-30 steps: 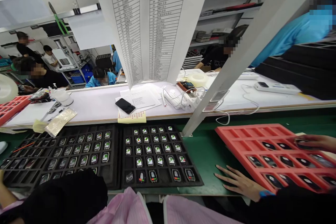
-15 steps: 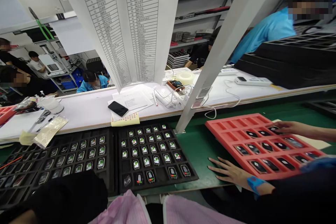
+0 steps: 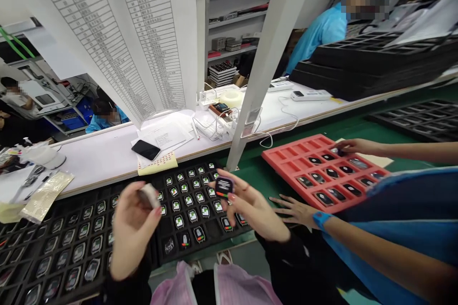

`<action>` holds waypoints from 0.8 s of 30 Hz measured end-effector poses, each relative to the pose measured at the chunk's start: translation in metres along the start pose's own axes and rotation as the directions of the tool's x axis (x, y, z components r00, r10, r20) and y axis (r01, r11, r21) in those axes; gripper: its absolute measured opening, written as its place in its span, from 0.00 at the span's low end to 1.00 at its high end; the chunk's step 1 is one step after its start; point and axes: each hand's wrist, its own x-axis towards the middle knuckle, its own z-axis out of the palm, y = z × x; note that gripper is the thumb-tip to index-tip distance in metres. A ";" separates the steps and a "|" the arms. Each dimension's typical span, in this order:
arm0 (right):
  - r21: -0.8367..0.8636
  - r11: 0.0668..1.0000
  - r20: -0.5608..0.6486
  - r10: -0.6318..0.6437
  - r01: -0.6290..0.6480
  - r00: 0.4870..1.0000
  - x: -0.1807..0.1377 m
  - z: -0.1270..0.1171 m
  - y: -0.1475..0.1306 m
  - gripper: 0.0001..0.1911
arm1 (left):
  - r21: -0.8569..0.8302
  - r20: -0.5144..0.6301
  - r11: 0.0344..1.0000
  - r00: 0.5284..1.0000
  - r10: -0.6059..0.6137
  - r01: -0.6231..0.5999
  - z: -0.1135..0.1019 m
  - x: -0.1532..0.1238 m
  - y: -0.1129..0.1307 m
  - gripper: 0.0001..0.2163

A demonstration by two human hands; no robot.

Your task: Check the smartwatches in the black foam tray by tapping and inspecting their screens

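Above a black compartment tray [image 3: 214, 243] of smartwatches on a green table [image 3: 343, 126], the person's right hand [image 3: 254, 209] grips a dark smartwatch [image 3: 224, 187] closed between thumb and fingers, a red and green stripe showing on its face. The left hand [image 3: 133, 228] grips a small pale object [image 3: 148, 195], too blurred to name. To the right, a co-worker's hand [image 3: 358, 147] rests on a red foam tray [image 3: 282, 157] of dark watches, their other hand [image 3: 293, 210] just beside its near edge.
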 end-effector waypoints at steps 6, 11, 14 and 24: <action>0.166 0.977 0.008 0.130 -0.130 0.991 0.016 0.009 0.017 0.31 | -0.006 0.114 0.943 0.937 -0.329 0.332 0.041 -0.013 -0.057 0.21; 0.154 0.981 -0.017 0.118 -0.114 0.993 0.011 0.002 0.020 0.29 | -0.037 0.176 0.931 0.920 -0.350 0.362 0.056 -0.017 -0.063 0.21; 0.160 0.982 -0.033 0.110 -0.104 0.993 0.012 0.003 0.018 0.26 | -0.025 0.197 0.938 0.922 -0.334 0.345 0.063 -0.017 -0.054 0.20; 0.124 0.985 -0.107 0.137 -0.123 0.985 0.017 0.009 0.018 0.25 | 0.020 0.140 0.957 0.947 -0.290 0.290 0.072 -0.016 -0.050 0.16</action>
